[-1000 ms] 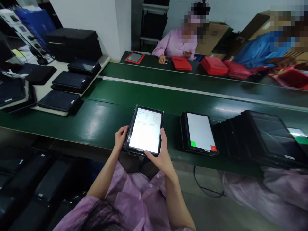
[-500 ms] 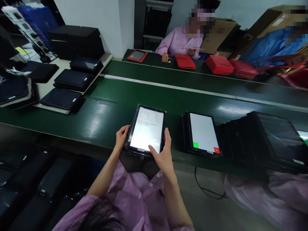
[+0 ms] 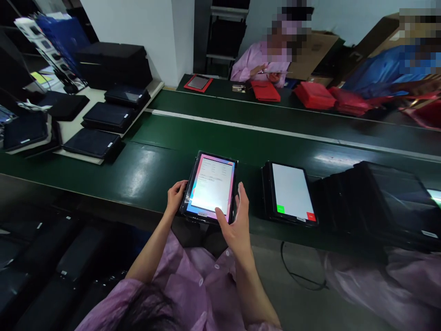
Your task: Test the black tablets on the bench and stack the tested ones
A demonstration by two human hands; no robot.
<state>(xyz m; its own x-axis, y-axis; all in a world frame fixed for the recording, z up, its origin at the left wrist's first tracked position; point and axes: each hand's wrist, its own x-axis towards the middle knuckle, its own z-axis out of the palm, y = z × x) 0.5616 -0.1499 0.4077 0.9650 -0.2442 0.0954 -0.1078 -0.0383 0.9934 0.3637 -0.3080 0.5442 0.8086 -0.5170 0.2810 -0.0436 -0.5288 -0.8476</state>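
Observation:
A black-cased tablet (image 3: 212,187) with a lit white screen, now edged in pink and blue, rests at the near edge of the green conveyor bench (image 3: 144,170). My left hand (image 3: 175,196) grips its lower left edge. My right hand (image 3: 234,221) is at its lower right corner, thumb pressed on the bottom of the screen and fingers straight along the right edge. A second tablet (image 3: 291,192), showing a white screen with a green and a red button, lies just to the right.
Stacked dark tablets (image 3: 382,197) lie at the right, more black cases (image 3: 99,117) on a white shelf at the left. Across the belt a seated person (image 3: 263,62) handles red cases (image 3: 313,94). A cable (image 3: 299,271) hangs below the bench.
My right thumb has slid onto the bottom of the screen and its fingers have straightened. The display shrank into a window with a pink and blue border.

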